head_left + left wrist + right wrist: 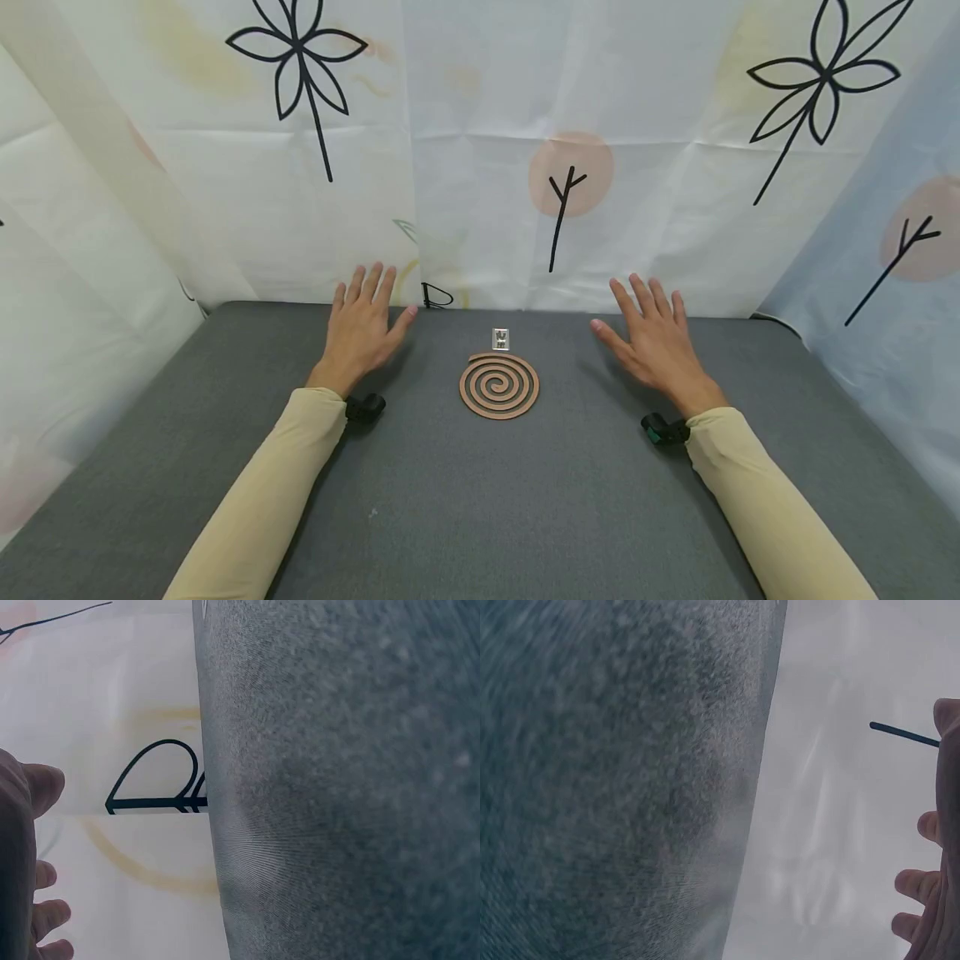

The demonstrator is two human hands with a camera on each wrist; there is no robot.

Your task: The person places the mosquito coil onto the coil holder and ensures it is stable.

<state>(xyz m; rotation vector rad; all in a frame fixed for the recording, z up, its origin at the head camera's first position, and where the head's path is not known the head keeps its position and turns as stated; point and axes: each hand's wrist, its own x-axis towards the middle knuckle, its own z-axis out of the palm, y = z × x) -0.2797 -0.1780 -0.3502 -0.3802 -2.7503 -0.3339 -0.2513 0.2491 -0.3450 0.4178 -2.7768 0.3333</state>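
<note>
A brown mosquito coil (499, 386) lies flat on the grey table, its spiral whole and its outer end at the upper left. Just beyond it is a small silver metal plate (501, 339) with cut-out shapes, likely a coil stand. My left hand (362, 327) is to the left of the coil, fingers straight and thumb spread toward the middle. On the other side my right hand (651, 344) mirrors it, fingers spread. Both hands hold nothing and are apart from the coil. Fingertips of each hand show at the edge of its wrist view.
The grey table (480, 517) ends at a white curtain (480, 208) printed with black flowers and peach circles. More curtain (67, 275) hangs along the left, and bluish curtain (892, 333) along the right. Black straps with small devices (365, 408) sit at both wrists.
</note>
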